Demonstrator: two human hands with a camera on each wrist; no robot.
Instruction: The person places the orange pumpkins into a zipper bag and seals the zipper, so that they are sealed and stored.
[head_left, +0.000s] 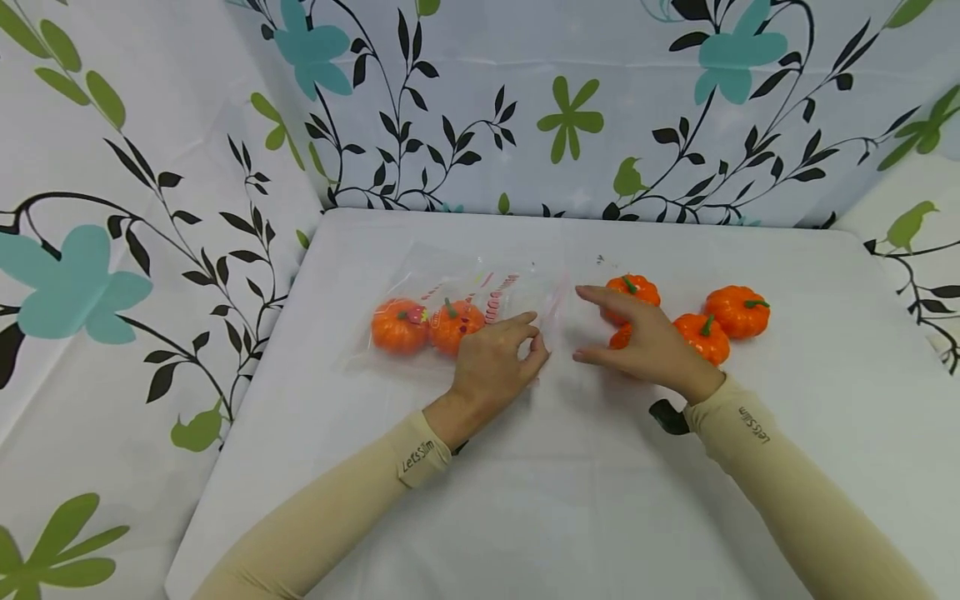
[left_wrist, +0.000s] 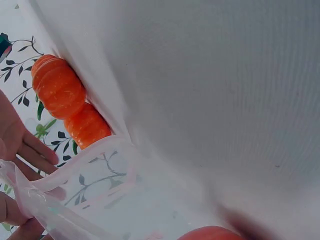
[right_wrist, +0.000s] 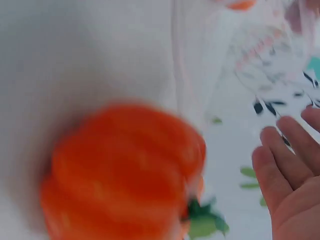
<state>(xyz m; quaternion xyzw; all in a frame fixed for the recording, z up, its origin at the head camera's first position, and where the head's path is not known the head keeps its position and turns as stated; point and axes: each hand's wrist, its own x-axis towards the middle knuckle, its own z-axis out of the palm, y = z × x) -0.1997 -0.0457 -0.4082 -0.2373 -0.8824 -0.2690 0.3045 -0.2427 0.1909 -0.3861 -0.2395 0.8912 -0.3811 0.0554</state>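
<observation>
A clear zip bag with red print lies on the table, two small orange pumpkins inside it. My left hand pinches the bag's edge near its mouth; in the left wrist view the pinkish rim stands apart as a loop. Across from the mouth, my right hand is spread with thumb and fingers apart, holding nothing. Several loose orange pumpkins with green stems lie around and behind it, among them one pumpkin at the right. A pumpkin looms close in the right wrist view, blurred.
The white table reaches forward to a hanging cloth patterned with leaves and flowers. A similar cloth covers the left side. A black strap end sticks out by the right wrist.
</observation>
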